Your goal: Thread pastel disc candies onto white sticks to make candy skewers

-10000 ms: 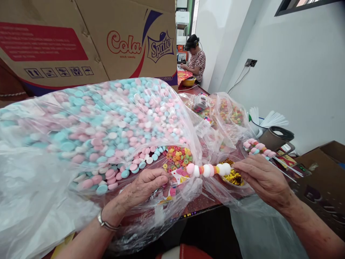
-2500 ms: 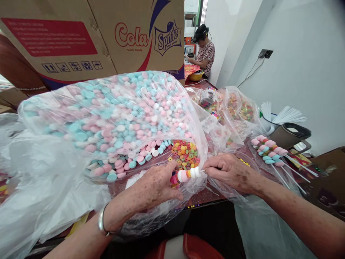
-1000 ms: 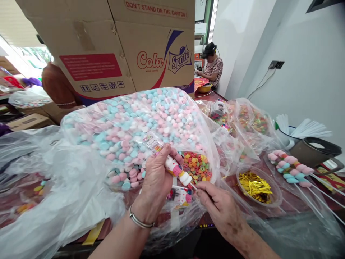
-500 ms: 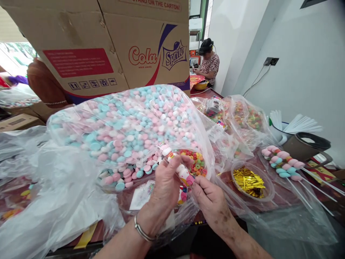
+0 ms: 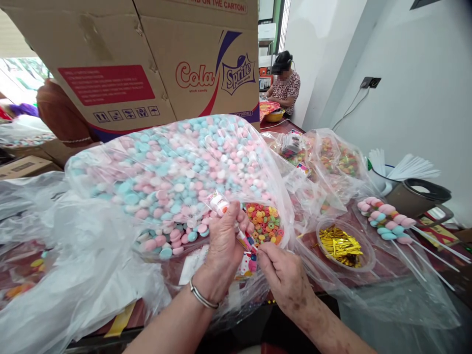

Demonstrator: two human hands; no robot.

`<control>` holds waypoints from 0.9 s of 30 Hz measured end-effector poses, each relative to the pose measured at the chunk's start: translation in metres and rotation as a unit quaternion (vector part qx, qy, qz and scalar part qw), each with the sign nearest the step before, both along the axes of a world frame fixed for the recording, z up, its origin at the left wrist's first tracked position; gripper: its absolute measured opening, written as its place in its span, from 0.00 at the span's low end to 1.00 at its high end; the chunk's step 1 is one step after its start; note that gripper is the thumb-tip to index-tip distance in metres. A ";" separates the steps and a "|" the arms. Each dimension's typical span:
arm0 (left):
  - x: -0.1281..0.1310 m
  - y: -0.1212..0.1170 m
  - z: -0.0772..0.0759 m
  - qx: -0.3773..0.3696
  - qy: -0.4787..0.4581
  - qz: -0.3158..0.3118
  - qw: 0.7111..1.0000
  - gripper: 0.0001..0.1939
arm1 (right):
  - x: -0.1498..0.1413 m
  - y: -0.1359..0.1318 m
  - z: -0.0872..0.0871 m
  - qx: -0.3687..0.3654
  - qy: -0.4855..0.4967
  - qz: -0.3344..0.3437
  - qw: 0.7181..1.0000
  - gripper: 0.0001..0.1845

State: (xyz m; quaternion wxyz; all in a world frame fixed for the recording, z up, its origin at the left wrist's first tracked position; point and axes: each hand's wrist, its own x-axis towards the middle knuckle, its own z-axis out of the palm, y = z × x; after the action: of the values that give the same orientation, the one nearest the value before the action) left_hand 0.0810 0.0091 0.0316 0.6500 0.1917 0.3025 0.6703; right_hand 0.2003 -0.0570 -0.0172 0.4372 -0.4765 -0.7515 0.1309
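My left hand [image 5: 225,243] is wrapped around a printed clear candy packet [image 5: 218,202] with something white inside. The packet's upper end sticks out above the fist, and most of its middle is hidden. At its lower end, my right hand [image 5: 285,275] pinches the gathered plastic between thumb and fingers. Just behind the hands lie colourful ring candies [image 5: 267,223]. Beneath them are a printed wrapper [image 5: 248,265] and whitish wrappers [image 5: 191,265]. A large clear bag of pink, blue and white marshmallows [image 5: 177,167] fills the space beyond.
On the right are a tub [image 5: 368,268] of gold twist ties [image 5: 341,246], marshmallow skewers [image 5: 387,219], a dark jug [image 5: 420,199] and white sticks [image 5: 413,167]. A big carton [image 5: 147,59] stands behind. Loose plastic [image 5: 92,265] covers the left. Another person [image 5: 285,88] sits far back.
My left hand has closed further around the packet, which now shows less of its middle. My right hand has shifted slightly left and still pinches the lower end.
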 end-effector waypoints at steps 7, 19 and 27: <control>0.015 -0.014 0.002 0.040 0.050 -0.045 0.997 0.19 | -0.012 0.005 0.005 -0.060 0.057 -0.018 0.996 0.14; 0.014 -0.013 0.008 0.061 0.115 -0.029 0.991 0.15 | 0.012 0.017 0.021 -0.089 0.101 -0.010 0.991 0.15; 0.012 -0.023 -0.021 0.059 0.202 0.030 0.977 0.09 | -0.018 0.018 0.021 -0.201 0.218 0.122 0.947 0.29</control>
State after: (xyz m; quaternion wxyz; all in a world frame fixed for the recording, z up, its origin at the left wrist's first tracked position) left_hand 0.0926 -0.0139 0.0104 0.5423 0.3522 0.3933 0.6536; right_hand 0.1828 -0.0389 0.0037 0.4660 -0.4193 -0.6481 0.4325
